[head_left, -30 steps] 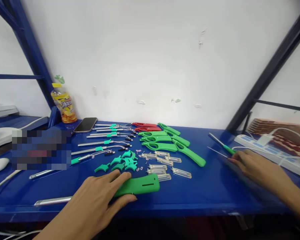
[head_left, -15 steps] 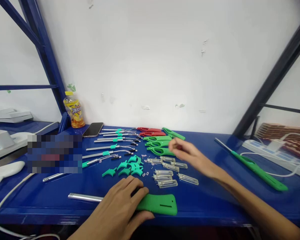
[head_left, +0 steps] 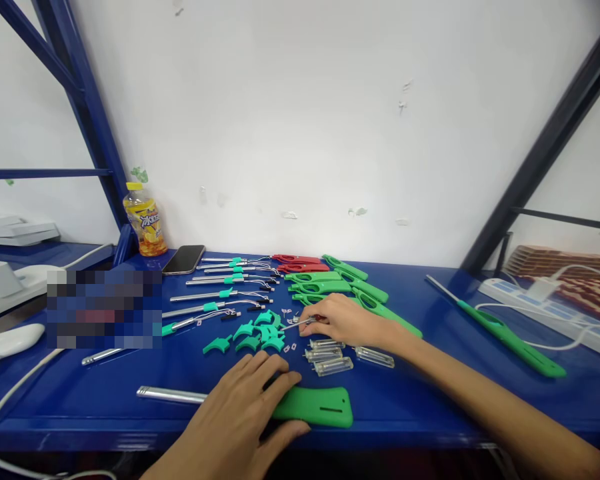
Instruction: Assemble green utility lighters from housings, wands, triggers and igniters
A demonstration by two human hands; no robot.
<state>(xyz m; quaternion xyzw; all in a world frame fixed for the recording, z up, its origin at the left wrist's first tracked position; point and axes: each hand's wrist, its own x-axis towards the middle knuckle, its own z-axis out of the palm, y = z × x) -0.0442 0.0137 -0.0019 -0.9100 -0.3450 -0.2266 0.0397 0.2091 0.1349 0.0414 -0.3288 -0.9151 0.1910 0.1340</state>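
Observation:
My left hand [head_left: 250, 407] is closed over a utility lighter lying near the table's front edge. Its green handle [head_left: 325, 408] sticks out to the right of my fingers and its metal tube [head_left: 170, 395] to the left. My right hand [head_left: 343, 317] is pinched low over the table, with a thin silvery piece [head_left: 296, 325] at its fingertips that I cannot identify. Several clear plastic fuel tanks [head_left: 333, 367] lie just below it, others probably hidden under it. Teal triggers [head_left: 265, 332] are heaped to its left, with tiny pale parts [head_left: 290, 347] beside them.
Metal tubes with wires [head_left: 205, 295] are lined up at left. Green handle shells [head_left: 380, 310] and red ones [head_left: 300, 267] lie at the back. Another green lighter [head_left: 513, 340] is at right, before a power strip [head_left: 545, 313]. A phone [head_left: 184, 259] and drink bottle [head_left: 147, 223] stand back left.
My right hand has moved down and left to the clear tanks, uncovering green shells behind it. A thin silvery piece now shows at its fingertips. My left hand stays on the lighter.

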